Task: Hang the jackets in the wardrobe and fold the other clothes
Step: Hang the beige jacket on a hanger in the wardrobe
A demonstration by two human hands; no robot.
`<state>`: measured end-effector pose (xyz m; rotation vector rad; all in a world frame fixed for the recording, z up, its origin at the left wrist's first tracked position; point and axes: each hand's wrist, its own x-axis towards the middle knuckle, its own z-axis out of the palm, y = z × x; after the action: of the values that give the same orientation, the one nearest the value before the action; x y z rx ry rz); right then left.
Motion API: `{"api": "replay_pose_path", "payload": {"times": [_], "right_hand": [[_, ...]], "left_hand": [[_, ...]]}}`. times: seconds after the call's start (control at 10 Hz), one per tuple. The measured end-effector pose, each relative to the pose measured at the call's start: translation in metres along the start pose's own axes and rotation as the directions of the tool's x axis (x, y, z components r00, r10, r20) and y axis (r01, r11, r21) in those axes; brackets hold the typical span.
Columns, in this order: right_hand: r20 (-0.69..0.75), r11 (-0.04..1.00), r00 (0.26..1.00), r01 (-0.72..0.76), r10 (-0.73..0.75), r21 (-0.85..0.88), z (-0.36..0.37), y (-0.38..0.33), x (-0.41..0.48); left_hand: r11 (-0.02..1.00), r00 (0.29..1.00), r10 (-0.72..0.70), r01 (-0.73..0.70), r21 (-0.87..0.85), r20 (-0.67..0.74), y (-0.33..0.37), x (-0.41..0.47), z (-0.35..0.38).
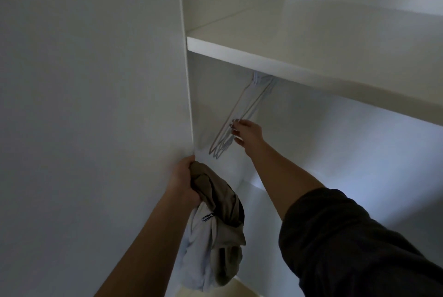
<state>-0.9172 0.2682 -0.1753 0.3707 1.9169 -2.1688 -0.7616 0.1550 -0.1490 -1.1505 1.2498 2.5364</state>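
Note:
My left hand (183, 180) grips a bunched tan jacket with a pale lining (215, 227), which hangs down by the wardrobe's left side panel. My right hand (247, 134) reaches into the wardrobe and its fingers touch the lower corner of several thin white hangers (237, 114). The hangers hang tilted from a rail hidden under the white shelf (299, 64). Whether my fingers are curled round a hanger is not plain.
The white wardrobe side panel (189, 104) stands at the left, with a plain wall beyond it. A lower white surface (259, 203) lies inside the wardrobe under my right arm. The scene is dim.

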Motion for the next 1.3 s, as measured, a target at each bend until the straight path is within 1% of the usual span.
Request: {"api": "replay_pose_path", "payload": {"times": [0.1,0.2,0.3,0.4,0.5,0.6,0.8,0.9,1.0,1.1,1.2,1.3], "right_hand": [[-0.031,0.997,0.997,0.068,-0.070,-0.044,-0.002,0.002,-0.001],[-0.075,0.991,0.990,0.115,-0.119,-0.063,-0.007,0.000,-0.006],[-0.129,0.983,0.979,0.145,-0.159,-0.111,-0.013,-0.005,-0.013],[-0.195,0.970,0.957,0.187,-0.216,-0.156,-0.021,-0.010,-0.020],[-0.233,0.963,0.939,0.220,-0.253,-0.158,-0.030,-0.017,-0.026],[-0.243,0.962,0.934,0.237,-0.264,-0.136,-0.038,-0.020,-0.032],[-0.270,0.965,0.926,0.257,-0.262,-0.056,-0.052,-0.024,-0.050],[-0.269,0.961,0.923,0.275,-0.275,-0.040,-0.064,-0.022,-0.068],[-0.280,0.958,0.919,0.285,-0.276,-0.010,-0.079,-0.017,-0.095],[-0.269,0.958,0.923,0.286,-0.274,0.007,-0.099,0.000,-0.127],[-0.245,0.963,0.933,0.270,-0.265,-0.012,-0.123,0.027,-0.167],[-0.214,0.958,0.937,0.286,-0.275,0.021,-0.153,0.061,-0.222]], "left_hand": [[0.995,0.997,0.032,-0.025,-0.099,0.070,-0.003,0.012,0.001],[0.996,0.999,-0.008,0.012,-0.087,0.048,-0.004,0.009,0.000],[0.987,0.992,-0.031,0.050,-0.154,0.121,-0.009,0.007,-0.004],[0.980,0.989,-0.054,0.079,-0.181,0.141,-0.010,0.003,-0.005],[0.986,0.988,-0.054,0.076,-0.148,0.148,-0.012,-0.005,-0.005],[0.996,0.994,-0.016,0.025,-0.086,0.109,-0.011,-0.013,-0.007],[0.998,0.991,0.002,0.007,-0.066,0.131,-0.012,-0.027,-0.011],[0.998,0.990,-0.013,0.021,-0.057,0.140,-0.015,-0.034,-0.012],[0.999,0.985,-0.035,0.041,-0.030,0.167,-0.020,-0.044,-0.010],[0.998,0.973,-0.053,0.062,-0.033,0.227,-0.030,-0.053,-0.007],[0.998,0.950,-0.046,0.054,-0.016,0.309,-0.044,-0.061,-0.001],[0.998,0.934,-0.046,0.029,0.053,0.354,-0.060,-0.073,0.007]]}}
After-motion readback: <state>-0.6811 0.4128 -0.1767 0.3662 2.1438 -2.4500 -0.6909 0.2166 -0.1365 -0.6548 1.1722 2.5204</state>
